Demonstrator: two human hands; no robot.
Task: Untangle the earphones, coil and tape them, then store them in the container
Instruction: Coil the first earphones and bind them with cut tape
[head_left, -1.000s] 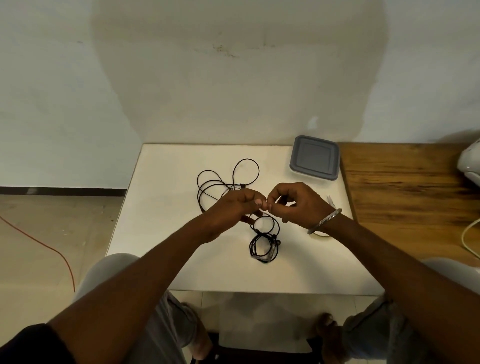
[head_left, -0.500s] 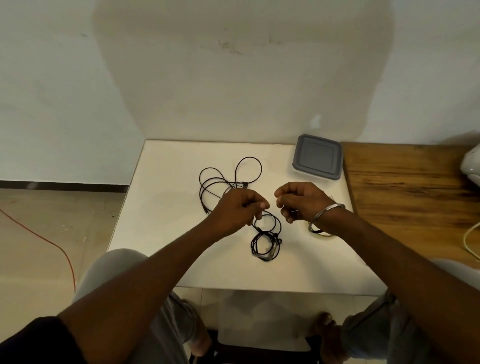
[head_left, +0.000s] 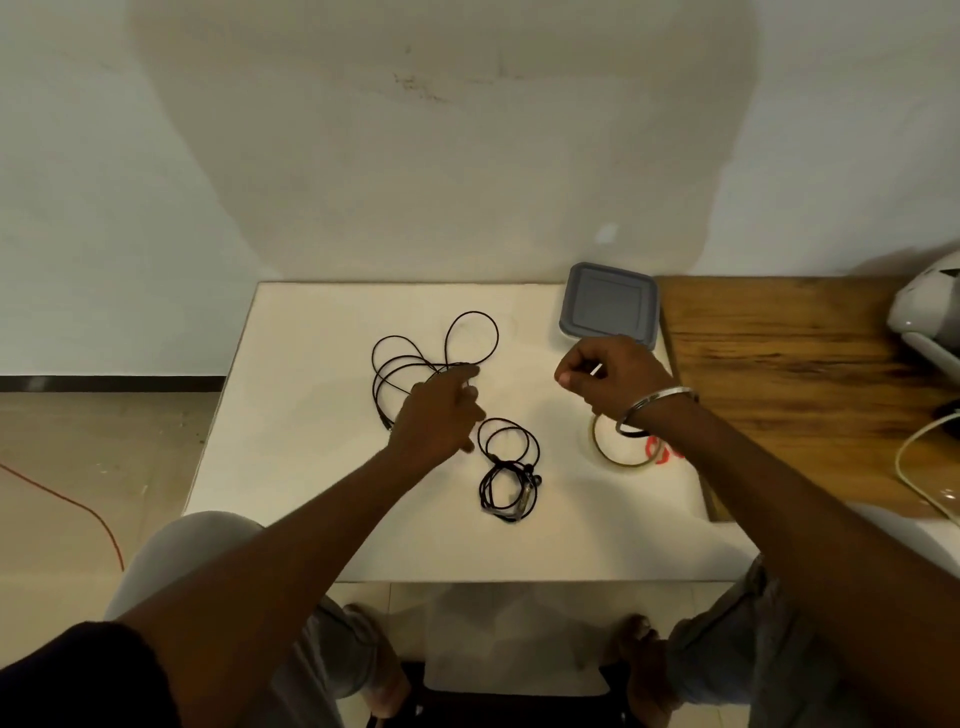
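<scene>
Dim, flat indoor light from behind me, my broad soft shadow on the wall (head_left: 441, 156) ahead, white table (head_left: 311, 467) brightest, left hand (head_left: 439, 418) slightly motion-blurred, wide-angle bending at the edges, corners soft.

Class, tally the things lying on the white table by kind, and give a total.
Black earphones: 2, a loose tangle and a coiled bundle
Grey lidded container: 1
Clear tape roll: 1
Total: 4
</scene>
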